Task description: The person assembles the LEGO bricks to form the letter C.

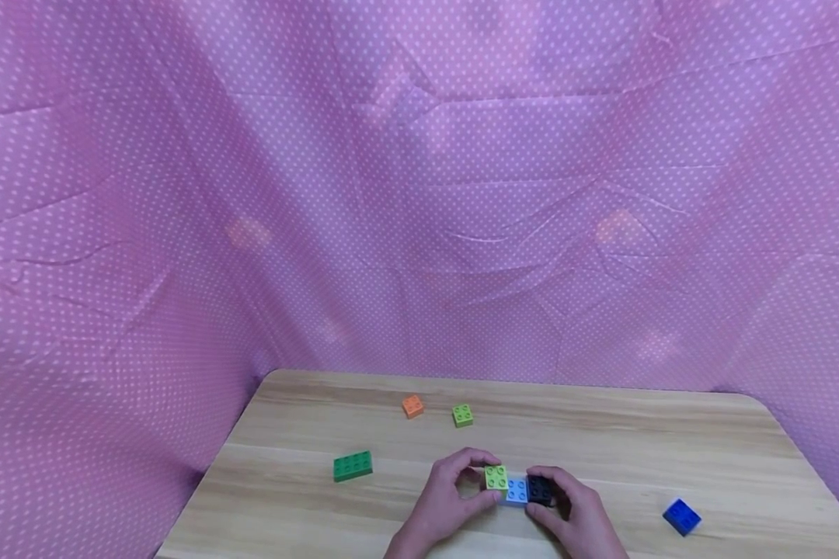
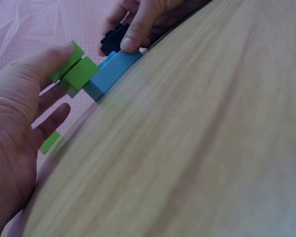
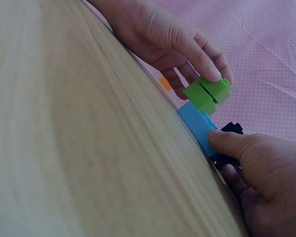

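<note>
lime brick (image 1: 496, 477) and black brick (image 1: 541, 488) — in hands (image 1: 447, 497) — flank light-blue brick (image 1: 516, 491).

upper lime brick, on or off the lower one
On: in both wrist views the upper lime brick sits atop the lower lime brick. A dark line shows between them; whether it's fully pressed down, cannot tell.

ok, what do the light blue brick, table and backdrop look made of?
Light blue brick: likely hard plastic, smooth, crisp edges and studs.
Table: smooth, grained; wood or wood-look laminate, can't tell.
Backdrop: probably thin fabric, dotted, creased.
</note>
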Demonstrator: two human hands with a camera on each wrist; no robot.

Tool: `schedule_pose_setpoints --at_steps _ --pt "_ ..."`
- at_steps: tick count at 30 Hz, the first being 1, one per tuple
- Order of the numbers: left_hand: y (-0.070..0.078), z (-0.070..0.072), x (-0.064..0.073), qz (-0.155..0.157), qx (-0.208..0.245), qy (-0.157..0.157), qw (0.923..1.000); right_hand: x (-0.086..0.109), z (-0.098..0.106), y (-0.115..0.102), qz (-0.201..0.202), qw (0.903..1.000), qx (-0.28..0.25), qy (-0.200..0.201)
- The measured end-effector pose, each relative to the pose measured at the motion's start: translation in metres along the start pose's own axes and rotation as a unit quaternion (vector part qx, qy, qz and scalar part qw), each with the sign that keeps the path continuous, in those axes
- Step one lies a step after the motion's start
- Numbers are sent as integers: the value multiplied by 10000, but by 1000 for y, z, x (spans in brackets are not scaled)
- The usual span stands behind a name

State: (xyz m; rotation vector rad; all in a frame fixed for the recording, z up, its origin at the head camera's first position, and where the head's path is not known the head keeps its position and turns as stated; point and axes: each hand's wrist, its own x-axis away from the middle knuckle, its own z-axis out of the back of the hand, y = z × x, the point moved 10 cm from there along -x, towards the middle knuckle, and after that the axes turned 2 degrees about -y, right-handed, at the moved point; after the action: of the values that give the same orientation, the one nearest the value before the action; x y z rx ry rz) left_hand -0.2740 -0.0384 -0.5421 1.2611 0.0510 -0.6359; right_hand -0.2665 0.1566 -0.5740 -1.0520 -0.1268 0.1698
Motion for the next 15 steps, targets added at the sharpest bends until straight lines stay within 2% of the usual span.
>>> schedule_pose_setpoints --at_steps 8,15 --pt "-7 -1 0 194 82 -49 9998 0 1 0 7 10000 -63 -38" --pt "-6 -1 -1 108 38 -32 9999 -2 1 2 -7 10000 -56 7"
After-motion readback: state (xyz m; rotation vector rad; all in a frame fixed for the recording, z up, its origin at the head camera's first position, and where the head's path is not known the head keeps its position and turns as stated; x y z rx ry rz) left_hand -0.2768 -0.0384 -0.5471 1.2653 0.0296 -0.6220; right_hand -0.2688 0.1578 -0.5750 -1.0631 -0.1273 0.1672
